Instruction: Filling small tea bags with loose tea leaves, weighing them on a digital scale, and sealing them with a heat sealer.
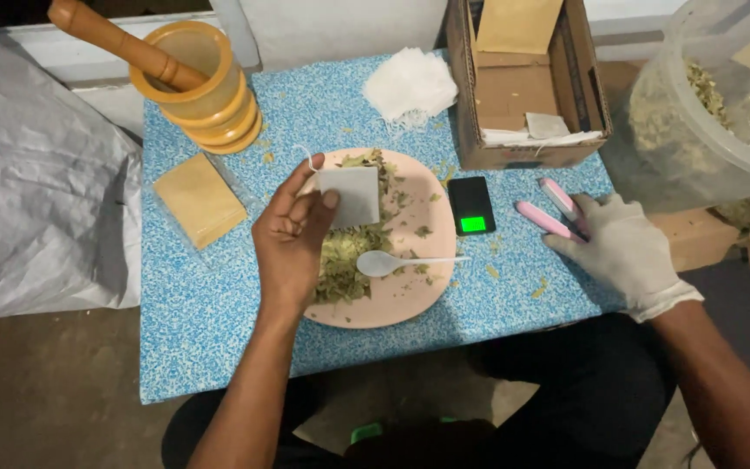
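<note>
My bare left hand (292, 233) holds a small white square tea bag (351, 195) with a thin string, above a pink plate (397, 304). A heap of dried green leaves (346, 260) lies on the plate, with a white plastic spoon (384, 262) resting across it. My right hand (622, 247), in a white glove, lies on the blue patterned table (210, 304) with its fingers on pink-handled scissors (553, 213).
A small black scale with a green lit display (472, 206) sits right of the plate. A wooden mortar and pestle (197, 78), a tan packet (199, 200), a pile of white bags (410, 87), a cardboard box (527, 87) and a clear tub of leaves (713, 104) surround them.
</note>
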